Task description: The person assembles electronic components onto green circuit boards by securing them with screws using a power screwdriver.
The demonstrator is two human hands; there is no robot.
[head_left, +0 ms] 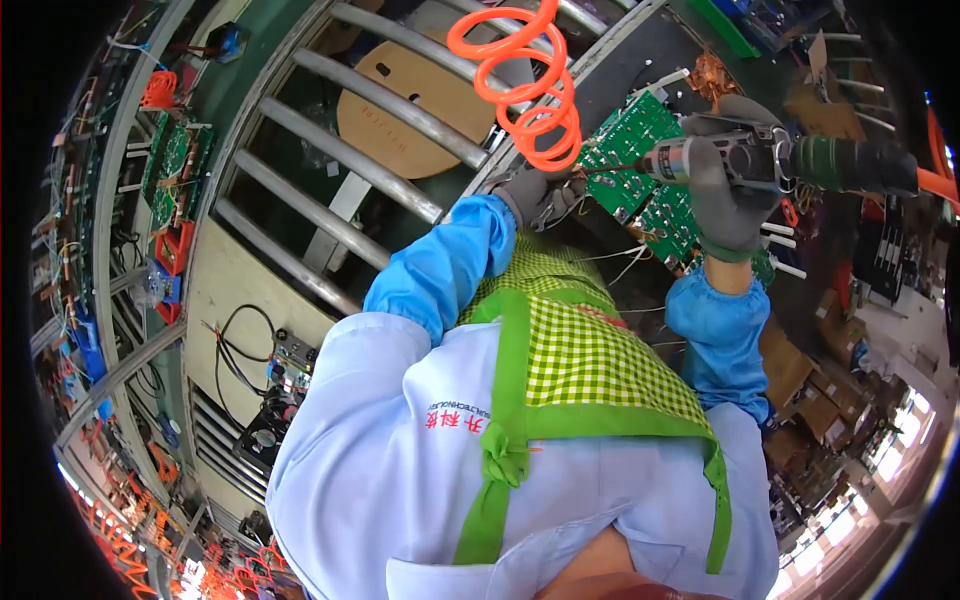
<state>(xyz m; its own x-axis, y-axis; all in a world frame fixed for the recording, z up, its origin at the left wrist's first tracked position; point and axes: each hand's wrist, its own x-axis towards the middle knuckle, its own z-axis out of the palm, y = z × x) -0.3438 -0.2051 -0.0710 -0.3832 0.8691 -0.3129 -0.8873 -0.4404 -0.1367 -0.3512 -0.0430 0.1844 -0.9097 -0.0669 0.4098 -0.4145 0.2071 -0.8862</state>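
My right hand point(725, 200), in a dark grey glove, is wrapped round a power screwdriver point(675, 160) lying almost level, its bit pointing left. The bit's tip reaches toward my left hand point(540, 195), also gloved, whose fingers are closed at the left edge of a green circuit board point(630, 135). What those fingers hold is too small and dark to make out. More of the green board, with soldered parts point(670, 220), shows below the tool. Thin white wires point(630, 262) trail from it toward my apron.
A coiled orange air hose point(545, 110) hangs just above my left hand. To the left runs a roller conveyor point(385, 85) with a round brown disc point(400, 115) among its rollers. Copper wire point(710, 75) lies beyond the board. Black cables point(235, 350) and a fan point(265, 430) rest at lower left.
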